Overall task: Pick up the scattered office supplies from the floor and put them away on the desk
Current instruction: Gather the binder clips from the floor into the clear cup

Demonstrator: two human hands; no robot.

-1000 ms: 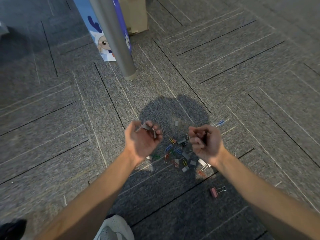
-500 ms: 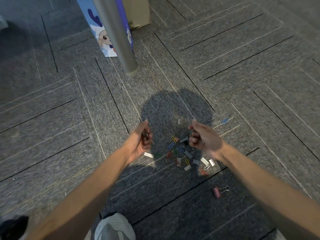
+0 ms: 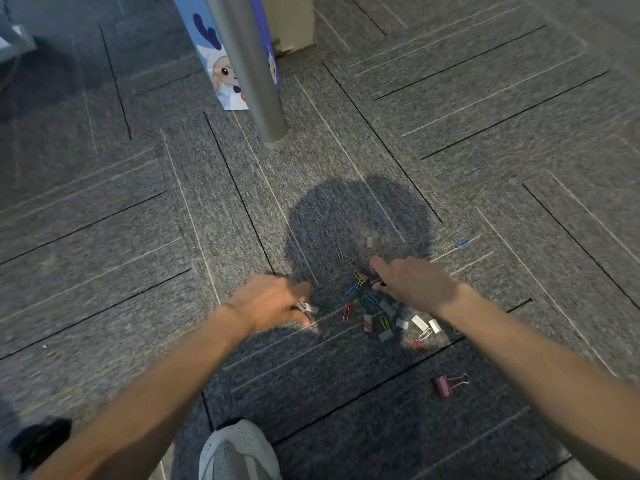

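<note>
Bare forearms [image 3: 156,393], white perforated sneaker [image 3: 239,452]

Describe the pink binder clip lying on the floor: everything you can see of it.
The pink binder clip lies on the grey carpet, on its own, nearer the person than the scatter of coloured paper clips. Its small pink body looks like folded painted metal. Two thin silvery wire handles stick out from it, pointing toward the picture's right edge. It holds no paper, and only the carpet touches it.
</note>
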